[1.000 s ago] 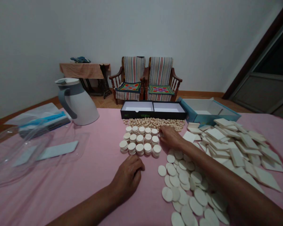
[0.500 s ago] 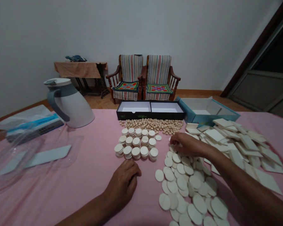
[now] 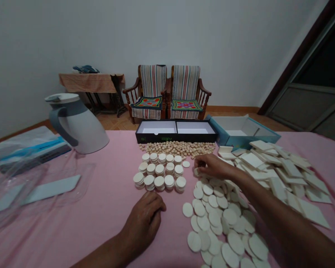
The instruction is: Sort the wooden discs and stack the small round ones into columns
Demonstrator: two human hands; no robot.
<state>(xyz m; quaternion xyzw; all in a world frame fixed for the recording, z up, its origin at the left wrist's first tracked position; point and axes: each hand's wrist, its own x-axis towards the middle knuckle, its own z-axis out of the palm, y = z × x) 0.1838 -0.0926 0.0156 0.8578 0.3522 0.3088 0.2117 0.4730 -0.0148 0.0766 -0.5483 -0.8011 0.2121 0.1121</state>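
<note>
My right hand (image 3: 211,166) is closed in a pinch on a pale wooden disc (image 3: 196,171), above the far end of a loose heap of discs (image 3: 212,219). To its left a single flat disc (image 3: 186,164) lies beside three rows of stacked discs (image 3: 159,170). Near the front row, my left hand (image 3: 145,217) rests on the pink cloth (image 3: 106,230) with its fingers curled in, and nothing shows in it. Small wooden beads (image 3: 181,148) are spread behind the stacks.
Behind the beads stand a black two-part box (image 3: 176,137) and a blue box (image 3: 244,130). Rectangular wooden pieces (image 3: 284,173) are piled at right. A white jug (image 3: 80,124), a blue-and-white packet (image 3: 33,150) and clear plastic packaging (image 3: 44,195) occupy the left side.
My right hand has moved left off the heap, and a disc now shows at its fingertips. My left hand stays by the stacks. The view has shifted slightly.
</note>
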